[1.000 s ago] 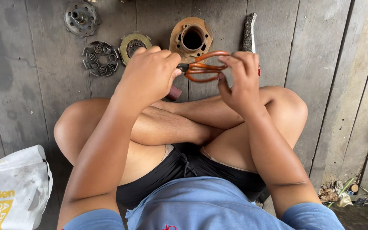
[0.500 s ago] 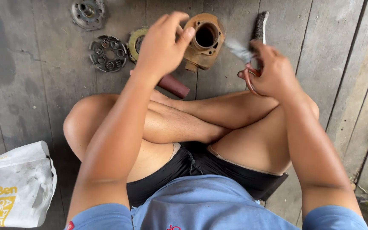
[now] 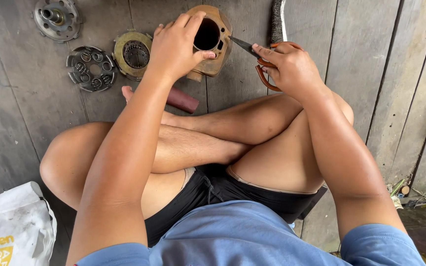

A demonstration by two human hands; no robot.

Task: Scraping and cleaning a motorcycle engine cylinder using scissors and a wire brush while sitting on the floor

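The rusty brown engine cylinder (image 3: 208, 42) lies at the upper centre of the frame on the grey plank floor (image 3: 361, 88), its dark round bore facing up toward the camera. The left hand (image 3: 176, 47) is clamped over the cylinder's left side, fingers curled over the top edge and thumb pressed against the lower rim of the bore, steadying the part. The right hand (image 3: 289, 66) is closed around the orange handles of a pair of scissors (image 3: 257, 59); the dark blade tip points left and meets the right edge of the cylinder, just beside the bore. Judged from this contact, the step in hand is scraping or picking at the cylinder's mating face with the blade tip. The next stroke calls for a firm hold from the left hand and a shallow blade angle, so the point does not skid into the bore or toward the left thumb. Just below the cylinder, a dark red cylindrical piece (image 3: 183, 101) lies near the person's foot. To the left lie 3 round metal parts: a brass-coloured ring part (image 3: 133, 54), a grey plate with rollers (image 3: 90, 69) and a toothed disc (image 3: 56, 18) at the upper left. A wire brush (image 3: 277, 19) lies above the right hand. A white plastic bag (image 3: 13, 229) sits at the lower left.
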